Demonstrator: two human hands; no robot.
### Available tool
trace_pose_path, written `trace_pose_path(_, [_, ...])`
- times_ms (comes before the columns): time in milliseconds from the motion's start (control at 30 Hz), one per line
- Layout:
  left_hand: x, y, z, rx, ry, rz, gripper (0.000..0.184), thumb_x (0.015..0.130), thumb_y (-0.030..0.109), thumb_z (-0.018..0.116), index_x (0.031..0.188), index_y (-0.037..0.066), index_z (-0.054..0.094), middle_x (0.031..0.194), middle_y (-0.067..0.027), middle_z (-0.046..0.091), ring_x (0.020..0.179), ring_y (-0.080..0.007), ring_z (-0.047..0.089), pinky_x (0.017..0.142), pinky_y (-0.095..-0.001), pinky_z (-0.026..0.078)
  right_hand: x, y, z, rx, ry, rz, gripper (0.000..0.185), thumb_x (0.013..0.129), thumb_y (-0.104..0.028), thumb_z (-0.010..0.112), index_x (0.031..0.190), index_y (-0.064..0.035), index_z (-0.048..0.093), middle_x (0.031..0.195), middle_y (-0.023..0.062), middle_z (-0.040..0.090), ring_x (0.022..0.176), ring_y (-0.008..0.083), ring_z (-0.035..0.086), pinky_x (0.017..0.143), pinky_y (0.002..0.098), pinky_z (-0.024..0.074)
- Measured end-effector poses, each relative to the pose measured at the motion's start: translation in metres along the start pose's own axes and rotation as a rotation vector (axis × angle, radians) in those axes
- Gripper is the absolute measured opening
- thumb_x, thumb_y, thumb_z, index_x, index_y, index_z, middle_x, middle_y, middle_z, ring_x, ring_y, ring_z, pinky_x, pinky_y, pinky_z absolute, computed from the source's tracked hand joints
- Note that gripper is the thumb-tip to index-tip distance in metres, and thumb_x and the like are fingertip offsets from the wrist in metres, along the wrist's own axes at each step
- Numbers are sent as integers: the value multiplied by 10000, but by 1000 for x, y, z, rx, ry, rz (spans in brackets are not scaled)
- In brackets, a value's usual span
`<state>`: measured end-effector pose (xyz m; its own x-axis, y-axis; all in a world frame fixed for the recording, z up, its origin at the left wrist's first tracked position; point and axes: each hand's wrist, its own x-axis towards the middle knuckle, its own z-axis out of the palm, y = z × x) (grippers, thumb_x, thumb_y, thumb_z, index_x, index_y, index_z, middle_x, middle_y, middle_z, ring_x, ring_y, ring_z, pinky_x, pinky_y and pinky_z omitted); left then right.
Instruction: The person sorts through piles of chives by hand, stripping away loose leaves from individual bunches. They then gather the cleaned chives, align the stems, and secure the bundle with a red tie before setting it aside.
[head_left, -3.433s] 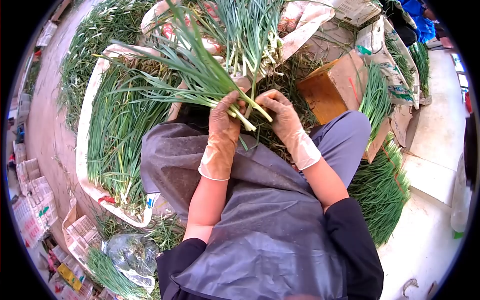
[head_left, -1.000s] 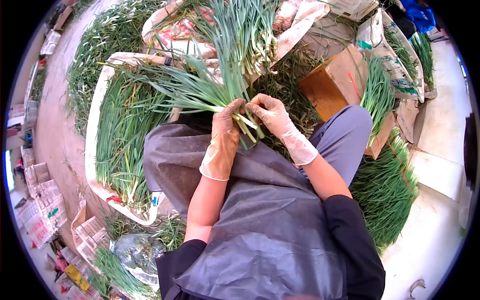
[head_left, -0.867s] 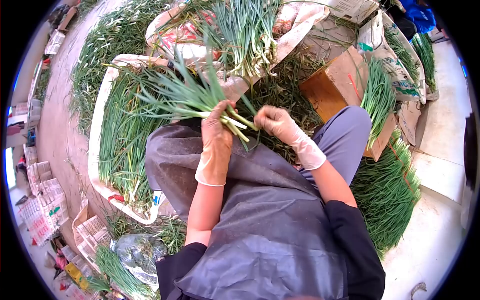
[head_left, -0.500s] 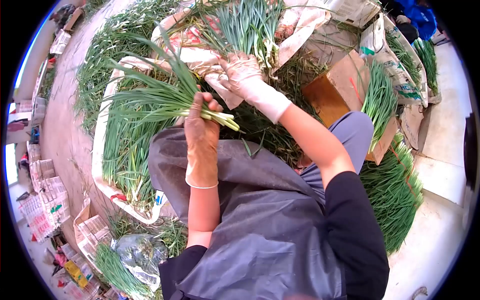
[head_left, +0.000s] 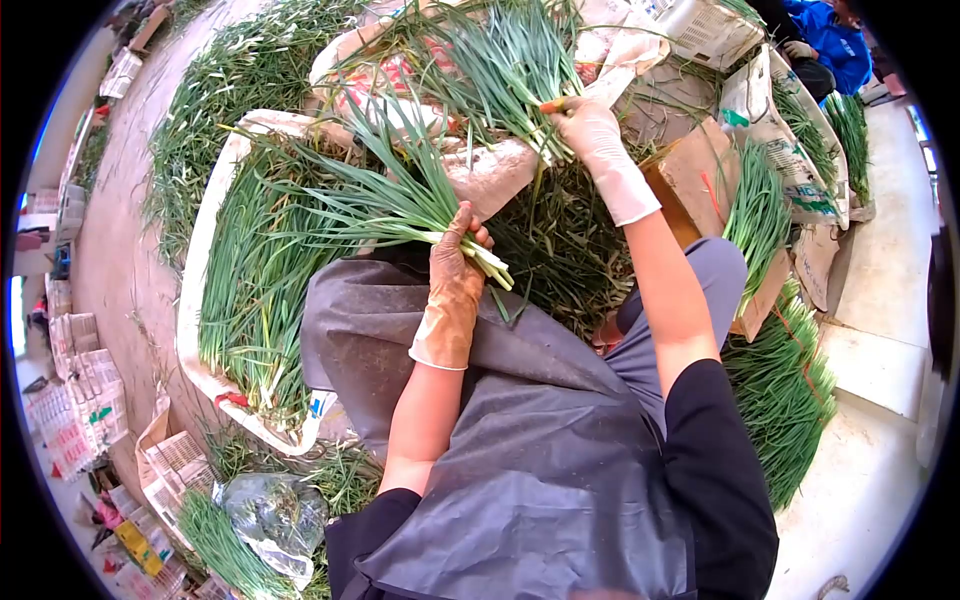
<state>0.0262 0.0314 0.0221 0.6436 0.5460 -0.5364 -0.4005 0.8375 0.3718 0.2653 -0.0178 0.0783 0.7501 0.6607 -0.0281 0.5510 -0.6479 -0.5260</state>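
My left hand (head_left: 457, 265), in a soiled translucent glove, is wrapped round a small bunch of green stalks (head_left: 405, 205). The pale stem ends point down and right, and the leaves fan out up and left. My right hand (head_left: 580, 122), also gloved, is at the top centre with its fingertips pinched at the pale ends of the loose stalk pile (head_left: 515, 65). That pile lies on a white and red sack (head_left: 495, 175). Whether a stalk is between the right fingertips is too small to tell.
A white-rimmed container (head_left: 195, 270) of greens lies at left, beside heaped leaves (head_left: 225, 110). Trimmings (head_left: 560, 250) cover the ground ahead. A cardboard box (head_left: 700, 170), crates (head_left: 705, 30) and a tied green bundle (head_left: 780, 390) are at right. A person in blue (head_left: 835, 45) is at top right.
My right hand has left the held bunch, reached up to the pile, then moved right along its stem ends. My left hand keeps its bunch and has shifted slightly right and down since half a second ago.
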Motion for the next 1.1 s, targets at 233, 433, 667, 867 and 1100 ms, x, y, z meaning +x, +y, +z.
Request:
trace_pose_path(233, [-1, -3, 5, 43, -17, -5, 211, 801, 93, 683, 971, 64, 561, 840, -68, 637, 624, -127, 574, 547, -243, 469, -57, 6, -3, 723, -2, -39, 260, 823, -109, 583, 1067, -36, 636, 922, 57, 654, 894, 120, 572, 843, 242, 418])
trace_pose_path(433, [1, -11, 2, 159, -37, 36, 278, 789, 85, 696, 1019, 22, 553, 1004, -124, 633, 681, -132, 568, 599, -247, 471, -144, -9, 44, 467, 225, -477, 173, 778, -32, 626, 950, -53, 631, 853, 67, 666, 801, 203, 629, 719, 295, 497])
trace_pose_path(667, [-1, -8, -4, 215, 88, 145, 163, 767, 7, 655, 901, -3, 563, 789, -125, 656, 561, -100, 542, 494, -209, 452, -178, -2, 40, 185, 76, -615, 240, 746, -95, 655, 980, -149, 646, 701, 58, 581, 681, 244, 587, 597, 331, 490])
trace_pose_path(867, [9, 12, -13, 136, 145, 229, 167, 784, 59, 670, 918, 6, 587, 820, -125, 656, 569, -102, 537, 465, -242, 468, -191, 47, 23, -221, -254, -110, 191, 808, -162, 557, 960, -130, 668, 777, 104, 647, 716, 281, 628, 628, 362, 504])
trace_pose_path(1100, [-7, 45, -8, 210, 66, 166, 224, 760, 66, 701, 951, 23, 593, 804, -76, 656, 620, -131, 622, 505, -217, 495, -140, 80, -41, -381, -241, 69, 286, 831, -291, 464, 931, -112, 663, 921, 115, 654, 856, 306, 622, 758, 424, 492])
